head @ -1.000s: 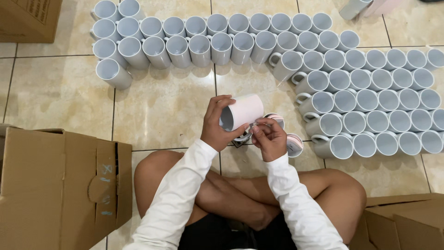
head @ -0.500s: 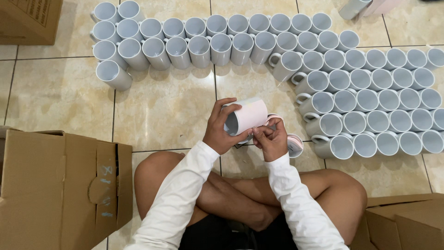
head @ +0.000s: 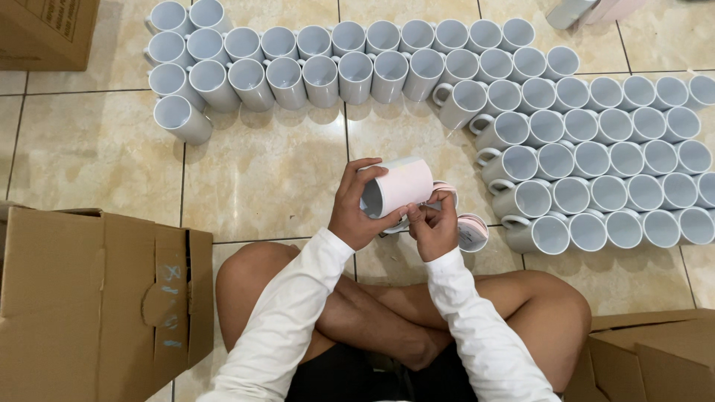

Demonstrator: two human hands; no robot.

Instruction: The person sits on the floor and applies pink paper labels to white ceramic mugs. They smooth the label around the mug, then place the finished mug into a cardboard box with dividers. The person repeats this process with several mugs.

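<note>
My left hand (head: pixel 357 208) grips a white mug (head: pixel 398 186) on its side, wrapped in a pale sheet, its mouth facing left. Just right of it, my right hand (head: pixel 433 227) pinches at the mug's underside near its wrap; what the fingers hold is too small to tell. A small roll with a pink edge (head: pixel 472 231) lies on the tile beside my right hand. I sit cross-legged in white long sleeves.
Several white mugs stand in rows along the far floor (head: pixel 320 74) and in a block at the right (head: pixel 611 171). An open cardboard box (head: pixel 89 298) sits at my left, another box (head: pixel 655 357) at lower right, a third (head: pixel 45 33) top left.
Both hands have shifted slightly right and the mug has turned a little in my left hand. The mugs on the floor have not moved.
</note>
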